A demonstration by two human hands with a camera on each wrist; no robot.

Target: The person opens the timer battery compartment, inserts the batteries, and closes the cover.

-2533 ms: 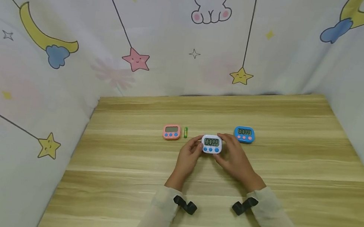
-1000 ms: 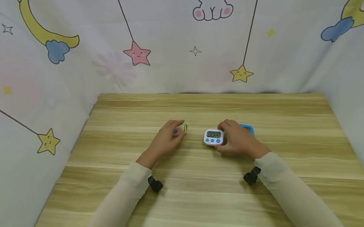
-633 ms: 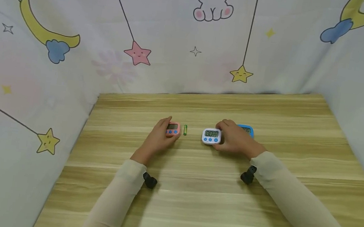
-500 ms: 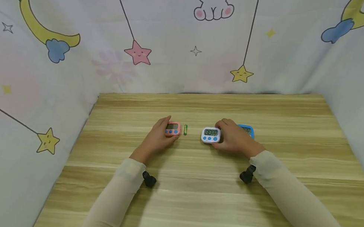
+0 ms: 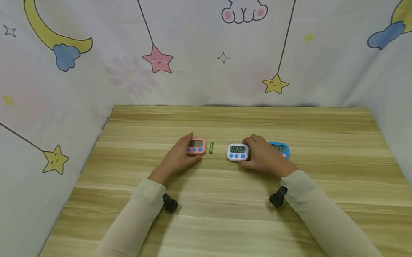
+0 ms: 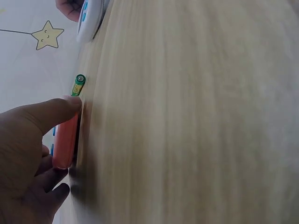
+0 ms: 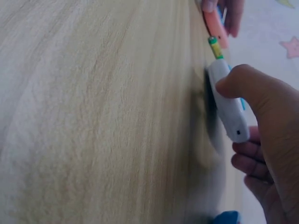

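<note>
At the middle of the table, my right hand grips a white digital timer by its right side, thumb on the near edge. Its display reads 00:00 above blue buttons. In the right wrist view the white timer is close over the table, its shadow beneath. My left hand holds a pink timer from the left, thumb along the near edge and fingers at the far one; its screen looks blank. A small green battery lies between the two timers. Behind my right hand is a blue timer, partly hidden.
The wood-grain table ends at the back against a white cloth printed with stars, moons and a bear. The same cloth rises along the left and right sides. A small black camera sits on each wrist.
Both hands held the white timer at first. My left hand let go, moved left over the battery and took hold of the pink timer. My right hand brought the white timer slightly farther back and left.
</note>
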